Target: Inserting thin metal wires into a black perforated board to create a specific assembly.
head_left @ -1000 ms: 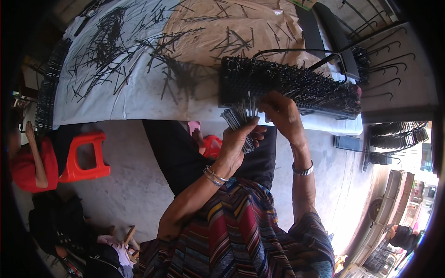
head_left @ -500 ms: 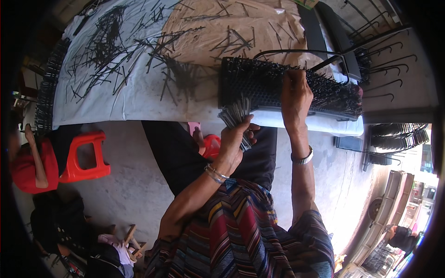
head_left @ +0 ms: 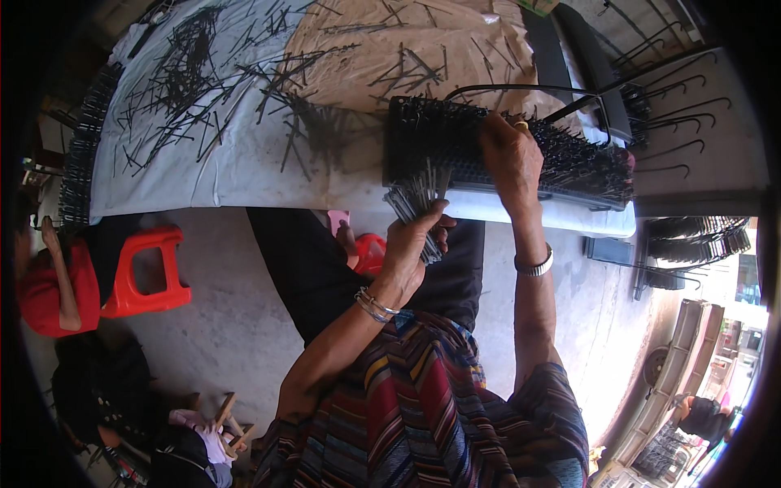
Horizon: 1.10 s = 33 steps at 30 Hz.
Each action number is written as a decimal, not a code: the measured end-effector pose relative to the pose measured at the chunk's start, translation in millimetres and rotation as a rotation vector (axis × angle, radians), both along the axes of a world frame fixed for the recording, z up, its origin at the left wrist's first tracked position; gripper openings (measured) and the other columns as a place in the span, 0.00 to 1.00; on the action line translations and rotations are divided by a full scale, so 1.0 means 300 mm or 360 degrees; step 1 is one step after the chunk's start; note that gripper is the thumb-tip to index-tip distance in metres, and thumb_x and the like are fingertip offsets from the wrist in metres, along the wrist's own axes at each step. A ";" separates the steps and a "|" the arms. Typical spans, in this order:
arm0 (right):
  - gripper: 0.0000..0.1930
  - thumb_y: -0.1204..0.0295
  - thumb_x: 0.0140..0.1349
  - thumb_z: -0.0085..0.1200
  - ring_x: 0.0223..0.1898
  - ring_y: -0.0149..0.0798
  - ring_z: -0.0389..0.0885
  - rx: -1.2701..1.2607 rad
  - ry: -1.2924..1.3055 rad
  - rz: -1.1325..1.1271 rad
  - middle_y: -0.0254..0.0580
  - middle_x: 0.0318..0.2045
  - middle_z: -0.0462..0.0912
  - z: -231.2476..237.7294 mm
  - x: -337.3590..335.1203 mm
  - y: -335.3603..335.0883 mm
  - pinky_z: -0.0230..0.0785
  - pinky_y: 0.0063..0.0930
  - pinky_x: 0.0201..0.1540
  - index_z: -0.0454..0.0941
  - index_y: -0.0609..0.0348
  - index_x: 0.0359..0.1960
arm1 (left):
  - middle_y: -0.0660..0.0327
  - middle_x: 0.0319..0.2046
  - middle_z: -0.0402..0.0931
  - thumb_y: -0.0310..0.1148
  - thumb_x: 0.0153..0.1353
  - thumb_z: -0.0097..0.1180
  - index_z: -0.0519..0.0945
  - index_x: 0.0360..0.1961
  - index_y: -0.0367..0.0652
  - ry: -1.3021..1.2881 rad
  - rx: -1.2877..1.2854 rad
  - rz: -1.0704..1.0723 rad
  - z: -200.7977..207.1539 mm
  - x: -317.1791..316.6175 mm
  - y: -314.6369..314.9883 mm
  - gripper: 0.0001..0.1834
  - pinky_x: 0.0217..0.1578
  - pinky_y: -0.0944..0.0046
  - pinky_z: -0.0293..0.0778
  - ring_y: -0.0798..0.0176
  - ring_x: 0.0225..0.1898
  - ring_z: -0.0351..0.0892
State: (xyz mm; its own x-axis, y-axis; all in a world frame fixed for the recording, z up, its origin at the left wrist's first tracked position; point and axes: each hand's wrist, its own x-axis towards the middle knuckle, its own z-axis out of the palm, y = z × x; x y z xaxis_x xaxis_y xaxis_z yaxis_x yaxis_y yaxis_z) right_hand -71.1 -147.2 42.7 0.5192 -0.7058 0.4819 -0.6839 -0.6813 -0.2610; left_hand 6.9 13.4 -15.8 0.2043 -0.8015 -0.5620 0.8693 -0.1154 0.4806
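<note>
My left hand point(head_left: 412, 246) is closed around a bundle of thin grey sticks point(head_left: 417, 202), which fan out above the thumb just below the rack's front edge. A long black rack point(head_left: 407, 168) with a perforated face lies along the table's near right side, with many thin dark pieces standing in it. Over the middle of this rack is my right hand point(head_left: 512, 159), its fingers pinched together and pointing down among the pieces. Whatever its fingertips hold is hidden or too small to make out. A curved black metal handle point(head_left: 521, 88) arches above the rack.
Scattered dark sticks point(head_left: 183, 69) lie on the white and tan sheeting point(head_left: 244, 179) of the table. Black hooks point(head_left: 691, 118) hang at the right. A red plastic stool point(head_left: 150, 272) stands at the left beside a person in red point(head_left: 61, 289).
My right hand has shifted slightly left over the rack, and its back now shows more. The left hand keeps its bundle in nearly the same place.
</note>
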 end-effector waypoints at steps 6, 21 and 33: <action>0.07 0.71 0.62 0.53 0.29 0.42 0.81 0.0144 -0.0145 0.0098 0.44 0.28 0.82 0.017 -0.025 0.080 0.72 0.32 0.30 0.79 0.59 0.39 | 0.59 0.24 0.80 0.34 0.57 0.64 0.82 0.34 0.37 -0.0073 -0.0042 0.0050 0.004 0.000 0.014 0.10 0.20 0.70 0.69 0.69 0.20 0.74; 0.05 0.77 0.64 0.50 0.28 0.29 0.82 0.1833 -0.0690 0.0471 0.37 0.27 0.80 0.040 -0.113 0.146 0.73 0.20 0.29 0.75 0.67 0.35 | 0.56 0.32 0.83 0.36 0.58 0.63 0.80 0.40 0.38 -0.0010 -0.0031 -0.0030 -0.001 -0.001 0.011 0.14 0.25 0.67 0.75 0.64 0.31 0.83; 0.02 0.82 0.63 0.51 0.27 0.28 0.82 0.0542 -0.0861 0.0034 0.40 0.26 0.81 0.014 -0.090 0.084 0.70 0.20 0.27 0.75 0.64 0.35 | 0.53 0.33 0.82 0.34 0.58 0.63 0.79 0.40 0.38 0.0341 -0.0062 0.0001 -0.039 -0.007 -0.018 0.12 0.32 0.57 0.83 0.57 0.33 0.83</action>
